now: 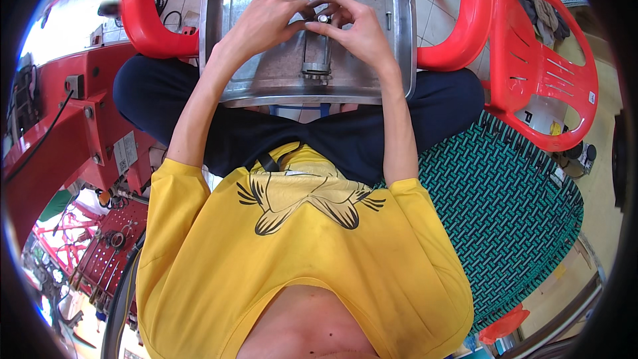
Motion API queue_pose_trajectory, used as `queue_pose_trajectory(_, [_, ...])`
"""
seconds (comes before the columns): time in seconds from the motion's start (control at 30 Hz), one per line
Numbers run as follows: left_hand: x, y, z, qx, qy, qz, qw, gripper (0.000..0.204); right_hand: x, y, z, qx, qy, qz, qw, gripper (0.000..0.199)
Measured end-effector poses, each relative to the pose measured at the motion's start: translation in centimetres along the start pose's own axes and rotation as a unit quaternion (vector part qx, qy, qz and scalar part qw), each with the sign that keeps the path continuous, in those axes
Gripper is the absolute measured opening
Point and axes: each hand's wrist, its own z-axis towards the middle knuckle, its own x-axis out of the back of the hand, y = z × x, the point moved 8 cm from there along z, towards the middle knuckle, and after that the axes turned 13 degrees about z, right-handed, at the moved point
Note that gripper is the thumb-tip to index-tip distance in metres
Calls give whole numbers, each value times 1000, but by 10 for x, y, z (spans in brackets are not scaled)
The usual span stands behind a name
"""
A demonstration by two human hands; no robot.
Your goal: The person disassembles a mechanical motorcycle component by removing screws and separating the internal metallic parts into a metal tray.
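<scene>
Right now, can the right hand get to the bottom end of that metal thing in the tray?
Probably yes. The right hand is at the top of the metal thing, and nothing seems to block its bottom end. It looks busy up there, though, so it may need to come away first.

The fingers (324,28) partly hide the upper end of the metal device (318,68)

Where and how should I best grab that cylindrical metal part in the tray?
Probably by the wide collar of the cylindrical metal part, coming from the near side, thumb and fingers on its left and right. The collar looks round, broad and uncovered, while your left hand and right hand crowd the far end. I can't tell whether the part stands or lies.
</scene>
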Motion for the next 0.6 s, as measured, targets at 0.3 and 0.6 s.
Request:
queue_pose_trajectory(0.3, [3, 4, 3, 1, -26, -26, 999, 22, 8, 0, 2, 35, 1, -10, 999, 36])
queue_pose_trajectory(0.6, [0, 2, 2, -3, -18, -31, 999, 22, 9, -5, 0, 42, -18, -1, 999, 38])
